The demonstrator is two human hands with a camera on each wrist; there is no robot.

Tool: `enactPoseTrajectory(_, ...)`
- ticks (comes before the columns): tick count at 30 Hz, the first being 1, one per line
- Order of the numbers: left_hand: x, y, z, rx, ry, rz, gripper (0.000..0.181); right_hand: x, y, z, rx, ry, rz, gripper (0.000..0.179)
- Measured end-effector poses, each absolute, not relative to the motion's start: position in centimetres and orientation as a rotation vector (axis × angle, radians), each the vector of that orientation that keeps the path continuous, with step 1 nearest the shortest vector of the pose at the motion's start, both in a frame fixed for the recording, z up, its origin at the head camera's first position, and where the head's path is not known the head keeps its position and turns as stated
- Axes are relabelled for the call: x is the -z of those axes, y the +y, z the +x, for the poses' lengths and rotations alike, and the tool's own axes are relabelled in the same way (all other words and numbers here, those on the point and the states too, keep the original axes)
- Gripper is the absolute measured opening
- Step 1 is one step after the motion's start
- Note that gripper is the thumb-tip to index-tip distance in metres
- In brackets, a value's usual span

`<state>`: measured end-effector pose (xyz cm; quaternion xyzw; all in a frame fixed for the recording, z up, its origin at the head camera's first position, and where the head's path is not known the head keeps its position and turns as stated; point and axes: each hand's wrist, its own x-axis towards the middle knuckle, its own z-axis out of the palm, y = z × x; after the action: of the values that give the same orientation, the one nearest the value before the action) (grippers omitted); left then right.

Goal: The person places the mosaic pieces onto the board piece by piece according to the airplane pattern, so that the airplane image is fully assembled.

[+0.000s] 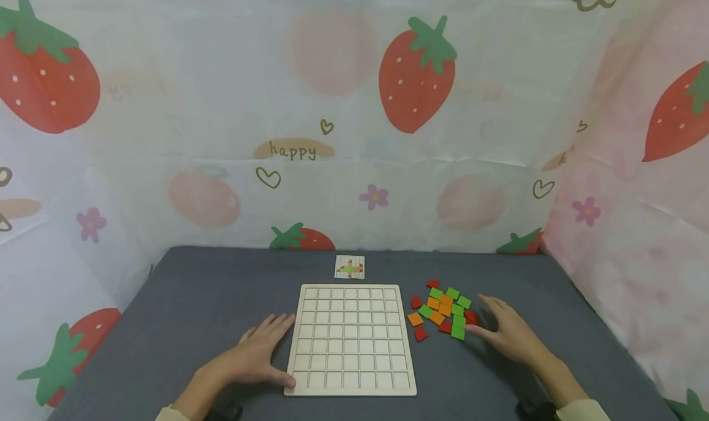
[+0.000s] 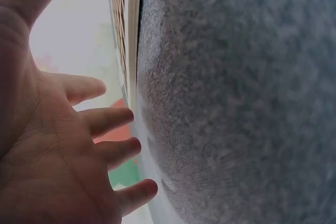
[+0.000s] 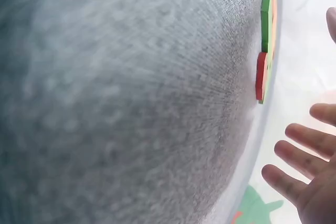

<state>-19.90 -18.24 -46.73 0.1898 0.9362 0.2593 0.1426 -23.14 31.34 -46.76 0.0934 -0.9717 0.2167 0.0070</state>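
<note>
A pale wooden grid board (image 1: 351, 339) lies flat on the table, its square cells bare. My left hand (image 1: 252, 356) rests along the board's left edge, fingers spread, thumb at the lower left corner. In the left wrist view the fingers (image 2: 118, 153) are extended beside the board's side (image 2: 132, 30). To the right of the board lie flat tiles: green tiles (image 1: 458, 333), orange tiles (image 1: 445, 309) and red tiles (image 1: 421, 333), some overlapping. My right hand (image 1: 512, 332) is at the right side of these tiles, fingers apart, thumb near a green one, holding nothing.
A small card (image 1: 349, 267) with a coloured grid picture lies behind the board. Dark grey cloth covers the table (image 1: 221, 292). A strawberry-printed curtain (image 1: 354, 113) hangs behind and at both sides.
</note>
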Motion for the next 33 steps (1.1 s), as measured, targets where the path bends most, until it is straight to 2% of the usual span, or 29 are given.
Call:
enactPoseTrajectory(20,47.0,-17.8,-19.6,-0.714,2.646,0.644,0.120,46.5,28.0,-24.3,-0.684,-3.059,0.421,0.082)
enactPoseTrajectory(33,47.1,-17.4,-19.5,-0.695,2.648,0.606,0.120,47.3,26.0,-24.9,-0.673,-3.062,0.549,0.068)
